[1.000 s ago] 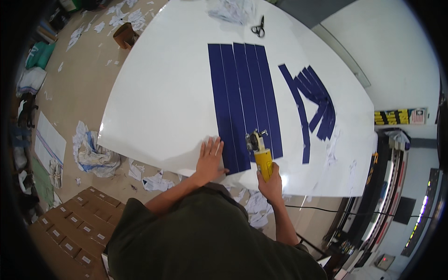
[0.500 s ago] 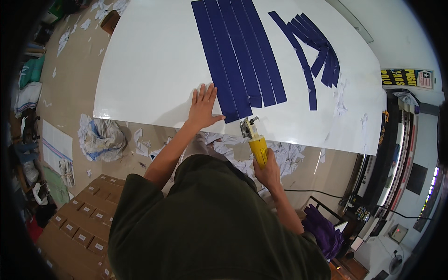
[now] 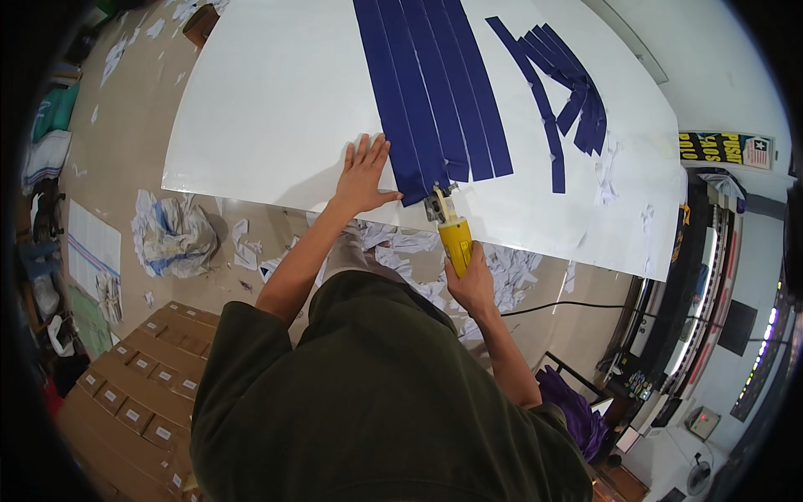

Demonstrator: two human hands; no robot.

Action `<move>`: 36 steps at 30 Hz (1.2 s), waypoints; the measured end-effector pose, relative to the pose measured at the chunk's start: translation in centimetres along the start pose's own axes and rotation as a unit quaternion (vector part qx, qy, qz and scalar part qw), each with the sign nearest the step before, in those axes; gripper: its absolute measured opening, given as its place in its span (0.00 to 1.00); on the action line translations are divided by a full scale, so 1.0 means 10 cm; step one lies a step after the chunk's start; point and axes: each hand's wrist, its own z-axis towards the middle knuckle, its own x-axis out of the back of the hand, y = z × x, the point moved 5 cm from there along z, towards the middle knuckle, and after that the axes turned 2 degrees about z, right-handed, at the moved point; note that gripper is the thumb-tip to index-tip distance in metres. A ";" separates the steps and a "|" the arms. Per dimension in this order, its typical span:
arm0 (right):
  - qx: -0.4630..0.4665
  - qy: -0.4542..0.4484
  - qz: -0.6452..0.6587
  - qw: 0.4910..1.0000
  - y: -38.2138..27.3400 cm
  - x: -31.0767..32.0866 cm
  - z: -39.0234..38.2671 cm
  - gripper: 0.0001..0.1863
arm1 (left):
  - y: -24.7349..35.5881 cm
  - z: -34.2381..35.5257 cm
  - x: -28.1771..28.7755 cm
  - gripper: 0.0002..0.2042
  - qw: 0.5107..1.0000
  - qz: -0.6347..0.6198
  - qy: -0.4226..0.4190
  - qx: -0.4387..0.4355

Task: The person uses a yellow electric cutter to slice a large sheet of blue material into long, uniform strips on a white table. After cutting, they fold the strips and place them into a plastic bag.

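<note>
Navy-blue fabric [image 3: 410,92], cut into several long strips lying side by side, runs away from me over the white table [image 3: 268,109]. My left hand [image 3: 364,174] lies flat at the left edge of the fabric's near end, fingers spread, thumb at its corner. A yellow electric rotary fabric cutter [image 3: 456,238] is gripped in my right hand [image 3: 473,280]. Its metal cutting head meets the near edge of the fabric, beside a small folded flap. Whether the blade is in the cloth I cannot make out.
Loose navy strips [image 3: 577,92] lie bunched at the table's right. White scraps [image 3: 510,272] cover the floor below the near edge. A black cord [image 3: 569,304] trails right from the cutter. Cardboard boxes [image 3: 142,376] stand at lower left, a stuffed sack [image 3: 171,234] above them.
The cutter in my right hand has moved forward and slightly left, up to the fabric's near edge. My left hand stays at the fabric's left edge. The whole view has shifted a little.
</note>
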 end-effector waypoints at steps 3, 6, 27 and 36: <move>-0.002 0.000 0.000 1.000 -0.02 0.01 -0.01 0.37 | 0.00 0.00 0.01 0.58 1.000 -0.007 -0.006 0.005; -0.007 0.003 0.002 1.000 -0.01 -0.01 -0.01 0.36 | -0.03 -0.01 -0.01 0.58 1.000 -0.011 -0.003 0.003; 0.000 -0.001 0.008 1.000 -0.17 0.00 0.20 0.36 | -0.03 0.00 -0.01 0.59 1.000 -0.019 0.004 0.002; 0.040 0.012 0.010 0.999 -0.35 0.03 0.41 0.34 | -0.01 -0.01 0.06 0.58 1.000 -0.029 -0.002 0.008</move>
